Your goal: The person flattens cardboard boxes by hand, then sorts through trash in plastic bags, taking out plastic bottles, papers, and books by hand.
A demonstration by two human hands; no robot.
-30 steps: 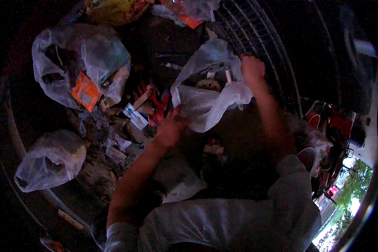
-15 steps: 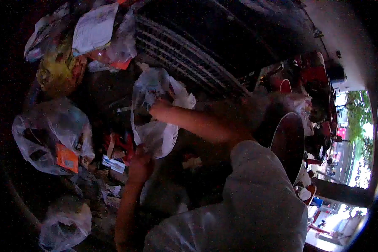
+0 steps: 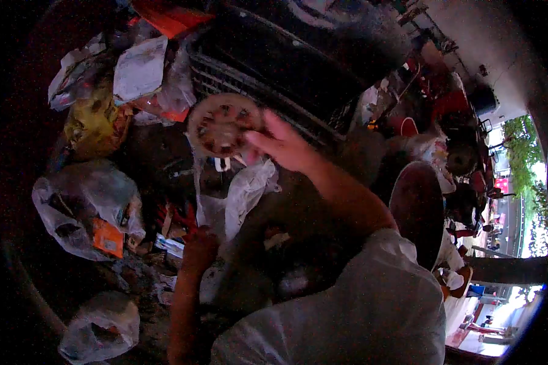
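Observation:
My right hand [image 3: 281,143] grips the right edge of a round, brownish wheel-like disc [image 3: 226,126], thumb across its face. A ring of dark openings surrounds the disc's centre; it is slightly blurred. Under it hangs a whitish plastic bag [image 3: 245,194], its upper part covered by the disc. My left hand [image 3: 200,248] is closed at the lower left edge of this bag and holds it; deep shade hides part of the fingers. Close to the left hand are a reddish object [image 3: 187,218] and a small blue-and-white packet [image 3: 169,245].
Another clear plastic bag [image 3: 91,201] with an orange label lies at left, a smaller one [image 3: 103,331] below. A yellow bag [image 3: 96,129] and a white paper-like sheet [image 3: 140,70] are at upper left. A dark ribbed unit [image 3: 298,55] stands behind; a round-edged dark object [image 3: 417,213] is at right.
My right hand has come up out of the plastic bag with the round disc in it. The bag has sagged, while my left hand stays at its edge. The view has shifted slightly.

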